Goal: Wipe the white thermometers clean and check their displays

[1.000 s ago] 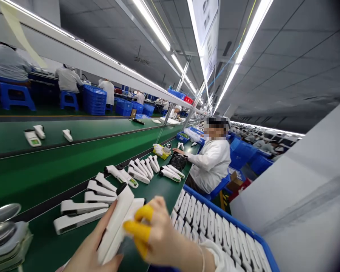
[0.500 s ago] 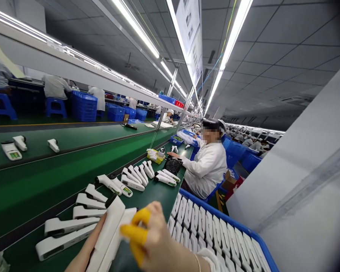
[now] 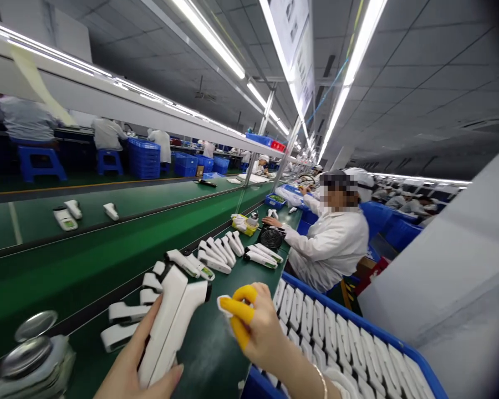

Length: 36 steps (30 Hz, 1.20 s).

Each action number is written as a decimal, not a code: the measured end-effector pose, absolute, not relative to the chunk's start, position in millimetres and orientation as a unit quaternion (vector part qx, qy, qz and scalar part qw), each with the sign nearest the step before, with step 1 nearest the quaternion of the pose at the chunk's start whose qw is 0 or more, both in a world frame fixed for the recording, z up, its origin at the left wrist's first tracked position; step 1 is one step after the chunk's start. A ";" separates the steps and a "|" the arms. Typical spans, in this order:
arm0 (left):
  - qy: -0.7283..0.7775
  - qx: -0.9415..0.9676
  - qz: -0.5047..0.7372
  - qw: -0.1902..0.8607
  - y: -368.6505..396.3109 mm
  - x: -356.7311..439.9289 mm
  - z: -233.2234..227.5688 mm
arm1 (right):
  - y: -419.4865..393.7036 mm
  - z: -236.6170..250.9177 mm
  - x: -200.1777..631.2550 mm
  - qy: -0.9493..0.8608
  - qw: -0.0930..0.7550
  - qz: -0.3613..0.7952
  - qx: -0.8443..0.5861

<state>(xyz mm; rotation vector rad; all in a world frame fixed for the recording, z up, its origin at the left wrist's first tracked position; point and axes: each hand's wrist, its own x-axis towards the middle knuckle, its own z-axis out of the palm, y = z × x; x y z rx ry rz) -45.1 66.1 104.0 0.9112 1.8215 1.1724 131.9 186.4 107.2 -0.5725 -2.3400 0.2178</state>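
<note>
My left hand (image 3: 127, 363) is wrapped around two white infrared thermometers (image 3: 163, 321), held side by side with their dark-tipped heads upward. To their right, and apart from them, is my right hand (image 3: 261, 327). Yellow finger cots (image 3: 240, 310) cover several of its fingers, which pinch a small white wipe (image 3: 223, 303). Behind my left hand, more white thermometers (image 3: 122, 313) lie in a row on the green bench (image 3: 208, 346); the held pair partly hides them. Farther along sits another fanned row of thermometers (image 3: 218, 252).
A blue crate (image 3: 399, 338) packed with thermometers stands at my right. At the lower left is a bottle with a metal lid (image 3: 27, 354). A co-worker in white (image 3: 324, 238) sits beyond the crate, near a black fan (image 3: 271, 238). A conveyor (image 3: 87, 233) runs along the left.
My right hand has drawn back from the held thermometers, and the wipe now shows in its fingers. The view has swung left, bringing the metal-lidded bottle fully in.
</note>
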 end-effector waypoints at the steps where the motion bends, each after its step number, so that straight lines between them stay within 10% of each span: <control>1: 0.716 0.336 0.462 0.401 63.6 -49.2 113.0 | 185.1 101.3 132.8 -0.903 0.340 0.120 -0.233; 14: 0.522 0.327 0.519 0.593 61.7 -28.9 130.4 | 143.9 94.2 88.2 -0.531 0.275 0.774 -0.206; 36: 0.408 0.126 0.626 0.653 77.6 -21.2 107.3 | 151.6 89.1 90.6 -0.430 0.311 0.811 -0.247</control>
